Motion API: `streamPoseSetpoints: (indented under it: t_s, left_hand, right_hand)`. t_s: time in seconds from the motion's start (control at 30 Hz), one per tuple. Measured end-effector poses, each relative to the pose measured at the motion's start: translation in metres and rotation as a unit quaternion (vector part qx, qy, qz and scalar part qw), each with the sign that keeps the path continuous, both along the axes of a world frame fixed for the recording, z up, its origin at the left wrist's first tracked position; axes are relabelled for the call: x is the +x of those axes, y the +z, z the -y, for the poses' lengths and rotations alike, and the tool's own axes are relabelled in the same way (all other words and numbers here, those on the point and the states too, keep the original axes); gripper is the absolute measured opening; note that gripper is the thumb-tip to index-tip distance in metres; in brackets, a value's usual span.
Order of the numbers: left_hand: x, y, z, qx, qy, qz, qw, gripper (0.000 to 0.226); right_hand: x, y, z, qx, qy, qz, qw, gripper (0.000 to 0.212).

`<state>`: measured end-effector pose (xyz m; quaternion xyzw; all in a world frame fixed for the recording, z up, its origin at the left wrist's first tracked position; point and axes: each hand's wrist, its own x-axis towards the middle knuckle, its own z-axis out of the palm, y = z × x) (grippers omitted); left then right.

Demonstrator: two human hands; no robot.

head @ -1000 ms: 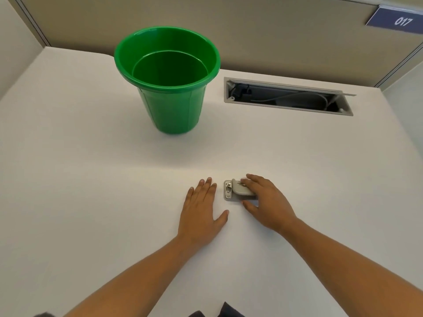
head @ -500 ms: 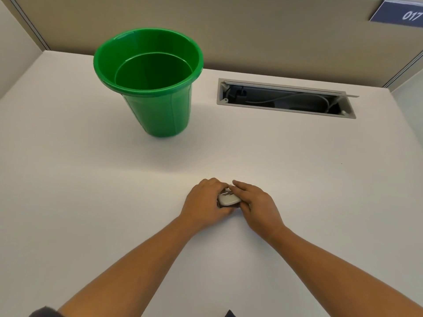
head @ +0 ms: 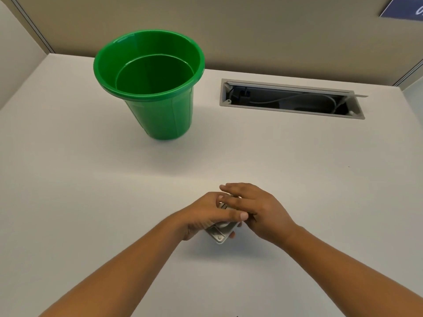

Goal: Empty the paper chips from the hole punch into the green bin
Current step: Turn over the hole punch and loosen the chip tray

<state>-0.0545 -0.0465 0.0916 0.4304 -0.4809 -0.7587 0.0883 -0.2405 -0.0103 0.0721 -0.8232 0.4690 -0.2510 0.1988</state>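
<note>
A small grey hole punch [head: 221, 232] is held just above the white desk, tilted, with its metal base showing below my fingers. My left hand [head: 207, 215] wraps around it from the left, thumb across its top. My right hand [head: 258, 212] lies over its right side, fingers resting on the punch and on my left hand. Most of the punch is hidden by both hands. The green bin [head: 155, 88] stands upright and looks empty at the far left of the desk, well away from my hands.
An open grey cable slot [head: 290, 99] with wires inside is set into the desk [head: 91, 202] at the back right. Beige partition walls close off the back and left. A blue sign [head: 405, 8] hangs at the top right.
My left hand went from flat on the desk to gripping the punch. Both hands have now lifted and tilted the punch, so its base shows.
</note>
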Motion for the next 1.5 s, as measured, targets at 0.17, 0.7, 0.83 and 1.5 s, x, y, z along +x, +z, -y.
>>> streamPoseSetpoints:
  t_s: [0.17, 0.7, 0.83, 1.5]
  left_hand:
    - [-0.005, 0.015, -0.019, 0.001, 0.141, 0.019, 0.99, 0.041]
    - [-0.016, 0.038, -0.033, -0.068, 0.25, 0.036, 0.965, 0.032]
    - [-0.016, 0.041, -0.033, -0.044, 0.237, 0.016, 0.97, 0.03]
    - [-0.02, 0.046, -0.028, -0.009, 0.256, -0.004, 0.967, 0.025]
  right_hand:
    - [0.0, 0.026, -0.01, 0.147, -0.116, 0.176, 0.966, 0.065]
    - [0.017, 0.049, -0.01, 0.405, -0.298, 0.426, 0.752, 0.021]
    - [0.014, 0.055, -0.008, 0.424, -0.296, 0.409, 0.752, 0.024]
    - [0.015, 0.07, -0.011, 0.416, -0.28, 0.408, 0.763, 0.022]
